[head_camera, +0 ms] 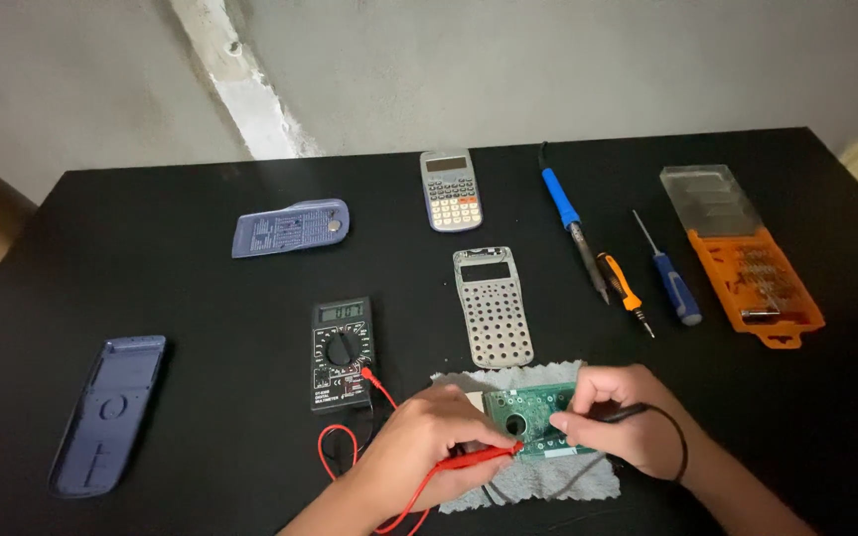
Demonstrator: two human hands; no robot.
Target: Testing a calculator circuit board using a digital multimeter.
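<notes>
Green circuit board (pixel 538 412) lies between both probe-holding hands.

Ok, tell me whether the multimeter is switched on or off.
On. The black multimeter lies face up and its display shows digits, too small to read. Its red lead runs to the probe in the left hand.

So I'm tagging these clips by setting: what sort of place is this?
Probably a home or hobby electronics repair bench, not a factory: a black table against a bare wall, with a multimeter, a soldering iron and a green circuit board on a cloth.
</notes>
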